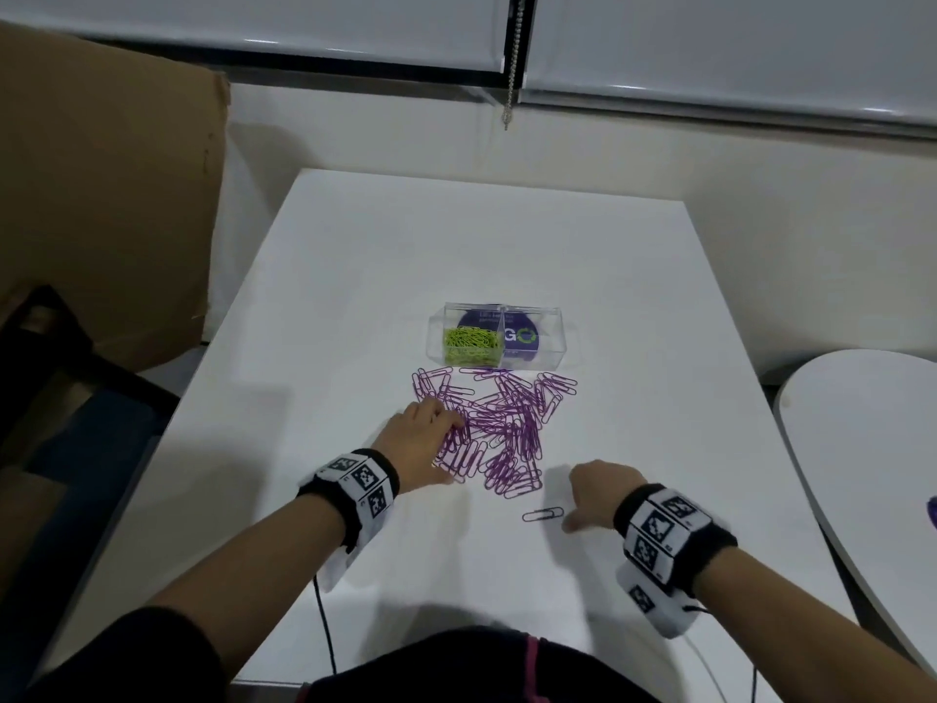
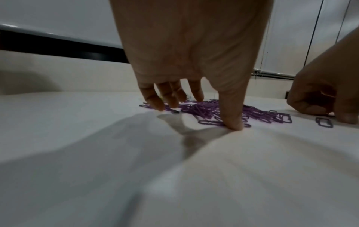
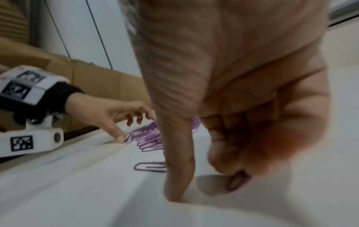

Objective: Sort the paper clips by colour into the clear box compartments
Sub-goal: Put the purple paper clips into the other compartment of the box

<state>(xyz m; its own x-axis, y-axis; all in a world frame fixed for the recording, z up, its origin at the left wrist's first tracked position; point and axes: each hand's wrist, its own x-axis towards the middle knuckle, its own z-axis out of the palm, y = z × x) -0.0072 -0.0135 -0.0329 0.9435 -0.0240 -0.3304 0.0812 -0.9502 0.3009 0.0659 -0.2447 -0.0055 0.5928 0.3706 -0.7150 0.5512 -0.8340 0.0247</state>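
Note:
A clear two-compartment box (image 1: 553,323) stands mid-table. Green clips (image 1: 469,342) fill its left compartment; the right one (image 1: 532,347) shows only a label. In front lies a pile of purple clips (image 1: 502,423) (image 2: 258,114) (image 3: 147,138). My left hand (image 1: 451,449) (image 2: 196,116) (image 3: 124,122) rests on the pile's left edge, fingers spread, thumb on the table. A lone purple clip (image 1: 542,515) (image 2: 324,122) (image 3: 150,166) lies beside my right hand (image 1: 573,502) (image 3: 202,184) (image 2: 320,107), whose fingers are curled under and whose thumb touches the table. What the curled fingers enclose is blurred.
A large cardboard box (image 1: 101,195) stands left of the white table (image 1: 507,235). A black chair (image 1: 61,372) sits at the near left. A round white table (image 1: 862,449) is close on the right. Cables (image 1: 324,626) hang over the near edge.

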